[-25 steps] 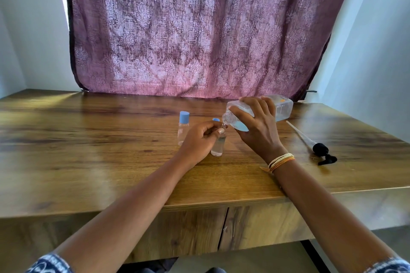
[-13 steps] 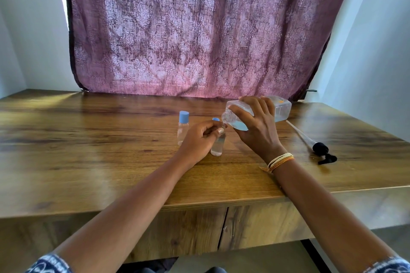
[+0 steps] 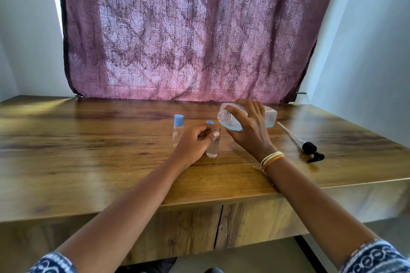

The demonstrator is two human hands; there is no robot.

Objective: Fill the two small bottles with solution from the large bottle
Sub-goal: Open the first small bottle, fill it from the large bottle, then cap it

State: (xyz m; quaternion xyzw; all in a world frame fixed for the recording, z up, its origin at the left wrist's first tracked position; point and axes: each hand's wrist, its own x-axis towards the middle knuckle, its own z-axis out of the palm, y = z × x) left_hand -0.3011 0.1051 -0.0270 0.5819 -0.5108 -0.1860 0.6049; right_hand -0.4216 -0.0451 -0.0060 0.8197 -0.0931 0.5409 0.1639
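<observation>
My left hand grips the neck of an uncapped small clear bottle standing on the wooden table. Its blue cap lies just behind it. A second small bottle with a blue cap stands upright to the left, partly hidden by my left hand. My right hand holds the large clear bottle nearly on its side. Its open mouth points left, raised above and slightly right of the small bottle's neck. A little bluish liquid sits low in the large bottle.
The black pump head with its long white tube lies on the table to the right of my right hand. A purple patterned curtain hangs behind the table. The table's front edge runs below my forearms.
My right hand has lifted the large bottle's mouth up and away from the small bottle's neck and tipped it closer to level. My left hand has stayed on the small bottle.
</observation>
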